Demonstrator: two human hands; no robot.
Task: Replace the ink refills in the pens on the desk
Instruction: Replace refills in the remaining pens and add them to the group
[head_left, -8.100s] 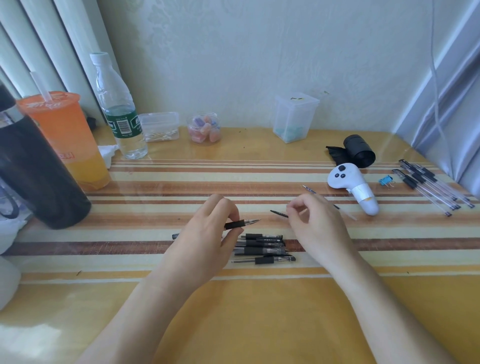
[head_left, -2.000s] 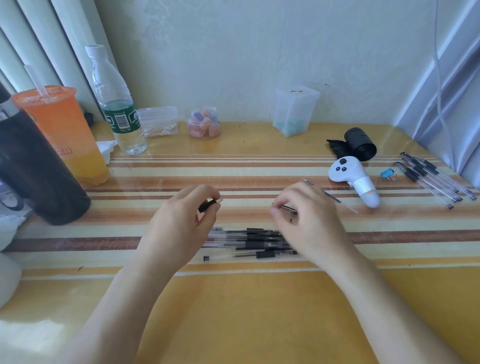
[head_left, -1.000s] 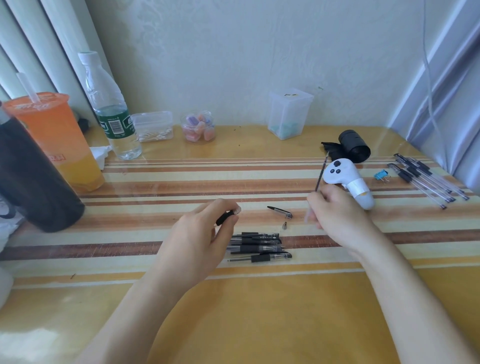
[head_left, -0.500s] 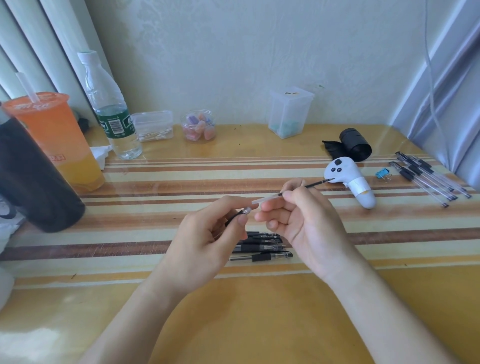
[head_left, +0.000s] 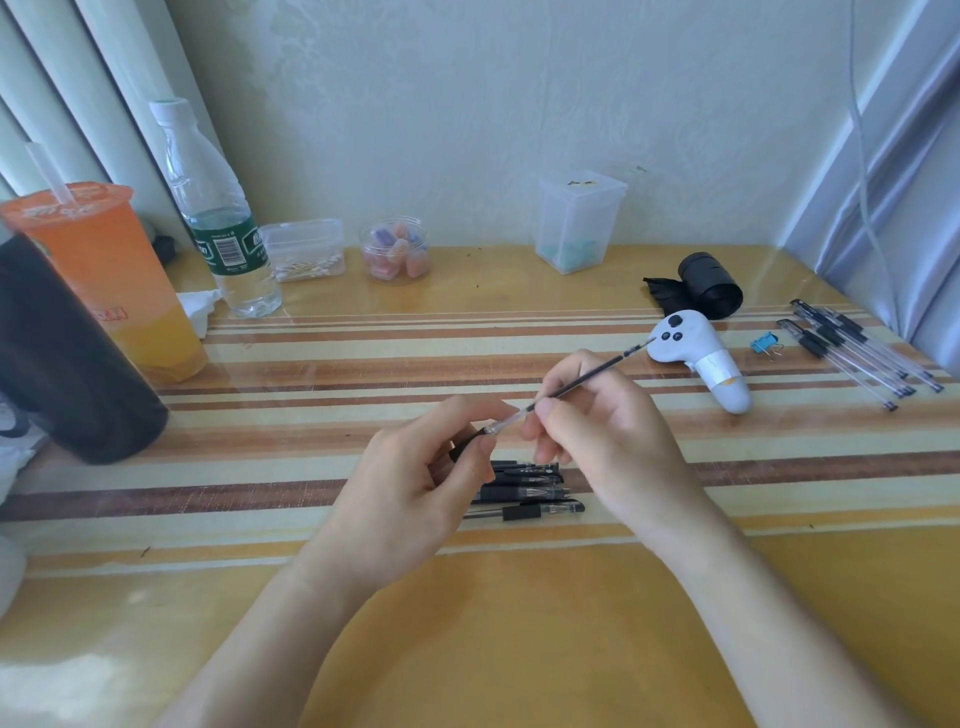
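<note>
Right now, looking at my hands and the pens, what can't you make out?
All in the head view:
1. The pen barrel: the left hand covers nearly all of it, so whether the refill held by the right hand is inside it is unclear.
2. The pile of pens: both hands hide parts, so no count.
3. The black container: cut off by the left edge.
4. The bottle label: print too small.

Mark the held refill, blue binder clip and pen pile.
refill (head_left: 592, 373), head view, dark middle of the tube
blue binder clip (head_left: 762, 344), head view, blue body
pen pile (head_left: 524, 491), head view, a middle pen's barrel
</note>
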